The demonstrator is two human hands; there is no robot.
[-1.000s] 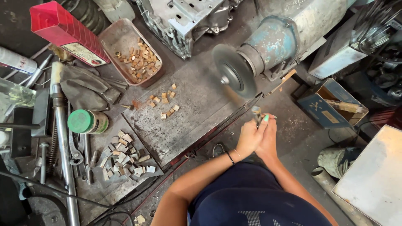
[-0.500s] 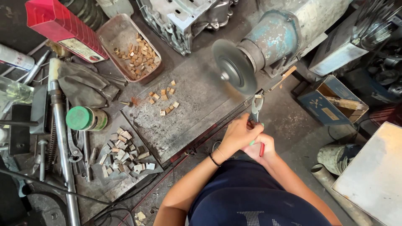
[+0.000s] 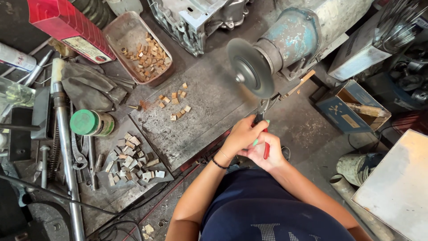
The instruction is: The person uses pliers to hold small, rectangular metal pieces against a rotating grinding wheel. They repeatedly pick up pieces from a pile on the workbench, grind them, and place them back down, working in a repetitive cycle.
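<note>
2 hands point(image 3: 254, 143) on pliers point(image 3: 261, 117), seemingly.

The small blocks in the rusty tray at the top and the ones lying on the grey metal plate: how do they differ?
The blocks in the rusty oblong tray are many and heaped against its walls; the small blocks on the grey metal plate are few, loosely scattered in the open. The tray's look brownish-orange; the plate's are paler tan. The tray sits farther from the hands than the plate's blocks. Both are small, squarish pieces.
</note>
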